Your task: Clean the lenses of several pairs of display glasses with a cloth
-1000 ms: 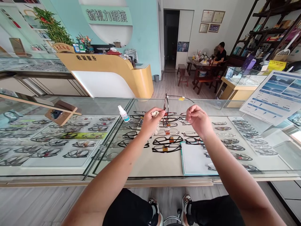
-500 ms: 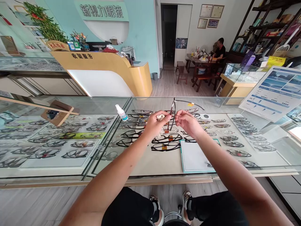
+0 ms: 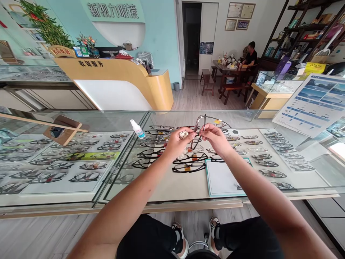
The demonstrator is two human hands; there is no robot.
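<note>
A pair of eyeglasses point(image 3: 198, 123) is held up above the glass counter, its dark arms spread and an orange tag on one of them. My left hand point(image 3: 178, 143) is closed on the front of the eyeglasses and also has a crumpled pale cloth point(image 3: 183, 135) bunched in its fingers. With thumb and fingertips, my right hand point(image 3: 215, 140) pinches one arm of the same eyeglasses. To the left, a small white spray bottle point(image 3: 137, 129) stands on the counter.
Rows of eyeglass frames lie inside the glass display counter point(image 3: 129, 205). A white board with a teal edge point(image 3: 222, 180) is under my right forearm. A wooden stand point(image 3: 64, 131) is at the left, a printed sign point(image 3: 309, 104) at the right. Someone point(image 3: 251, 54) sits at a far table.
My right fingers have closed in on an arm of the eyeglasses, and that arm has swung more upright. The left hand keeps its hold on the eyeglasses and cloth. The view has shifted slightly.
</note>
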